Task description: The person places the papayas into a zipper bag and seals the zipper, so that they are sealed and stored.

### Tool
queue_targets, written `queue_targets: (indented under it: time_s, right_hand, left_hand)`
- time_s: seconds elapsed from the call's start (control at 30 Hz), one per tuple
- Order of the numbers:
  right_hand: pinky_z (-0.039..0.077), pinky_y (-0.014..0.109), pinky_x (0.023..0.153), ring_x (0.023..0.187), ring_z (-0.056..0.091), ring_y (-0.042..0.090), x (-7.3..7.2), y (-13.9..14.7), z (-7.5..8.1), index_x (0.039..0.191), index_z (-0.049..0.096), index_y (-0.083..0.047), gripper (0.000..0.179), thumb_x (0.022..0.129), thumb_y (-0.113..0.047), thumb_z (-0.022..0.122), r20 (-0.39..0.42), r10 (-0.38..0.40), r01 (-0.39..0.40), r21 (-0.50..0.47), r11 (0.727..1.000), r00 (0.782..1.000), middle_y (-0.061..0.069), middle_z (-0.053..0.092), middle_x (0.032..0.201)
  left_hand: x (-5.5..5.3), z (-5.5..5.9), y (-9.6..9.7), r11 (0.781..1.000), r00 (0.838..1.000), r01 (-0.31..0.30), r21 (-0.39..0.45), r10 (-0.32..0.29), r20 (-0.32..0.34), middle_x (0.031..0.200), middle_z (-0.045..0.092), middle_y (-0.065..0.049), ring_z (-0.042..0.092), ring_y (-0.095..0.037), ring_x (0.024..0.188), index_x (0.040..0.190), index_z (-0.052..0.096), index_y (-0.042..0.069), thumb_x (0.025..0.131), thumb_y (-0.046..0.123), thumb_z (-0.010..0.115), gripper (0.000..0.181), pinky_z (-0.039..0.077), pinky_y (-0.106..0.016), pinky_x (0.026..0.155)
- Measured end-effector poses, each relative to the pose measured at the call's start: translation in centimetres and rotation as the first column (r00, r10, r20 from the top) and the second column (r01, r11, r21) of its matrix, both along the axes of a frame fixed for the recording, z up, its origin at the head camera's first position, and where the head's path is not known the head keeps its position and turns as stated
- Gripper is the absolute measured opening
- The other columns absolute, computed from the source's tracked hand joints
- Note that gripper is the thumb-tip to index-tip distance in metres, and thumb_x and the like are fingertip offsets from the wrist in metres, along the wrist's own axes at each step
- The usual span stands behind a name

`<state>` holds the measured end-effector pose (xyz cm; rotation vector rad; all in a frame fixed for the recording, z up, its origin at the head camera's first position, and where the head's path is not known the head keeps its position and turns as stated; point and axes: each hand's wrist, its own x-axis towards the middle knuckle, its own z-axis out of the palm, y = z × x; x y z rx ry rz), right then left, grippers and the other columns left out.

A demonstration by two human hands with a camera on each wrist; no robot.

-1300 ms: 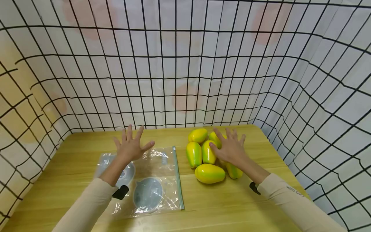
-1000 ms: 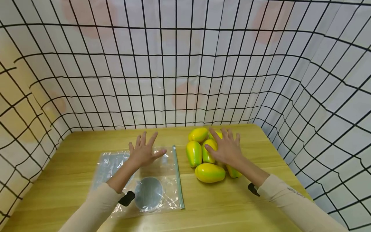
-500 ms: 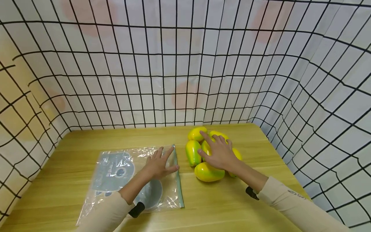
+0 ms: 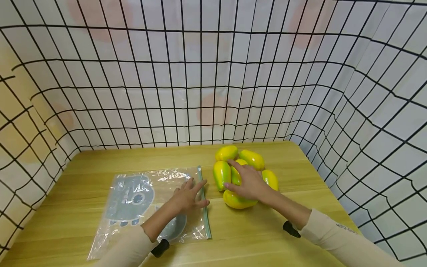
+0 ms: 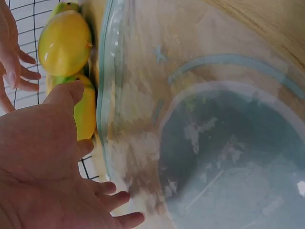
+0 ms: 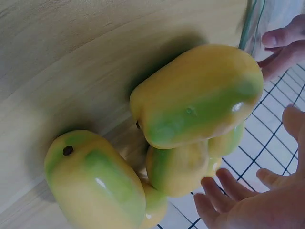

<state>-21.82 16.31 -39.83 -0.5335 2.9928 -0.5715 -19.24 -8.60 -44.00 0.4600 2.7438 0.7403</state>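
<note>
A clear zip bag (image 4: 130,202) with a pale blue cartoon print lies flat on the table, its green zip strip (image 4: 207,222) on the right side. Over that strip my left hand (image 4: 186,198) hovers with fingers spread, holding nothing; whether its fingertips touch the plastic I cannot tell. Several yellow-green mangoes (image 4: 252,159) are clustered right of the bag. My right hand (image 4: 248,183) is above the cluster, partly hiding the middle and front mangoes. In the right wrist view, its fingers (image 6: 233,183) are parted and grip no fruit; a large mango (image 6: 200,98) lies nearby.
A wooden table (image 4: 233,244) carries everything. Black wire mesh (image 4: 200,89) rises along its back and both sides, with a pale sheet behind it. A dark wrist camera (image 4: 160,248) sits under the left wrist, another (image 4: 291,229) under the right.
My left hand has moved right and nearer across the bag to its zip strip, uncovering the blue print. My right hand has shifted left and nearer over the mangoes, uncovering the back and right ones.
</note>
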Motion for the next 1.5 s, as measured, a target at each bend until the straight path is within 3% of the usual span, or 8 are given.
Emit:
queue_targets:
  time_s: [0.37,0.7,0.8,0.9,1.0,1.13,1.33,1.5]
  right_hand:
    - [0.045,0.063,0.105,0.127,0.057,0.038,0.5,0.3,-0.1,0.157,0.037,-0.020,0.101,0.074,-0.044,0.089,0.079,0.070,-0.069,-0.022,0.997,0.994,0.016,0.063,0.137]
    - [0.039,0.062,0.110,0.127,0.056,0.039,1.0,0.1,-0.6,0.154,0.042,-0.019,0.102,0.068,-0.035,0.094,0.103,0.077,-0.078,0.005,0.997,0.992,0.016,0.064,0.132]
    - [0.042,0.059,0.107,0.123,0.057,0.036,1.1,0.1,-0.6,0.152,0.044,-0.019,0.100,0.067,-0.034,0.095,0.101,0.067,-0.069,0.017,0.997,0.993,0.014,0.066,0.126]
    - [0.044,0.056,0.105,0.120,0.058,0.035,1.3,0.0,-0.7,0.150,0.046,-0.019,0.097,0.067,-0.032,0.096,0.104,0.067,-0.070,0.025,0.997,0.992,0.014,0.066,0.124]
    - [0.045,0.057,0.104,0.120,0.059,0.035,1.4,-0.1,-0.8,0.149,0.047,-0.019,0.096,0.066,-0.030,0.096,0.116,0.073,-0.076,0.027,0.997,0.991,0.015,0.066,0.124]
    - [0.043,0.060,0.105,0.121,0.058,0.036,1.6,-0.2,-1.0,0.147,0.048,-0.019,0.096,0.065,-0.028,0.097,0.124,0.079,-0.084,0.033,0.996,0.989,0.015,0.066,0.126]
    - [0.041,0.061,0.107,0.123,0.057,0.036,1.7,-0.3,-1.2,0.145,0.051,-0.019,0.093,0.064,-0.026,0.097,0.119,0.073,-0.078,0.037,0.996,0.990,0.013,0.066,0.127]
    - [0.041,0.060,0.106,0.122,0.058,0.036,1.8,-0.5,-1.2,0.142,0.053,-0.018,0.091,0.063,-0.024,0.097,0.119,0.072,-0.077,0.042,0.996,0.990,0.011,0.067,0.126]
  left_hand:
    - [0.0,-0.4,0.0,1.000,0.999,0.023,-0.017,-0.023,-0.023,0.157,0.032,-0.033,0.030,-0.055,0.145,0.153,0.043,0.016,0.094,0.045,0.068,0.070,0.027,-0.077,0.112]
    - [-0.4,-0.4,0.0,1.000,0.999,0.014,-0.002,-0.014,-0.033,0.155,0.040,-0.029,0.036,-0.055,0.141,0.151,0.043,0.011,0.091,0.036,0.072,0.071,0.031,-0.076,0.109]
    - [-0.4,-0.5,0.0,1.000,0.999,0.010,0.024,-0.009,-0.041,0.148,0.051,-0.025,0.038,-0.054,0.140,0.148,0.043,0.009,0.091,0.033,0.073,0.069,0.032,-0.073,0.107]
    - [-0.6,-0.7,0.1,1.000,0.998,0.018,0.026,-0.016,-0.059,0.134,0.063,-0.022,0.047,-0.053,0.131,0.145,0.043,0.005,0.092,0.033,0.070,0.066,0.037,-0.066,0.097]
    - [-0.7,-0.9,0.2,0.999,0.996,0.036,0.001,-0.036,-0.086,0.122,0.070,-0.020,0.054,-0.048,0.117,0.143,0.043,0.003,0.094,0.036,0.066,0.063,0.038,-0.057,0.084]
    - [-1.0,-1.2,0.2,0.999,0.992,0.044,-0.030,-0.047,-0.114,0.110,0.073,-0.019,0.057,-0.042,0.107,0.140,0.044,0.003,0.095,0.037,0.065,0.060,0.037,-0.053,0.081]
    - [-1.0,-1.7,0.2,0.999,0.985,-0.015,0.041,0.022,-0.169,0.104,0.073,-0.015,0.061,-0.041,0.107,0.137,0.050,0.001,0.092,0.033,0.068,0.058,0.041,-0.057,0.085]
    - [-0.9,-2.0,0.3,0.995,0.972,-0.064,0.078,0.080,-0.219,0.090,0.072,-0.009,0.063,-0.033,0.092,0.132,0.055,0.002,0.091,0.030,0.070,0.052,0.043,-0.053,0.083]
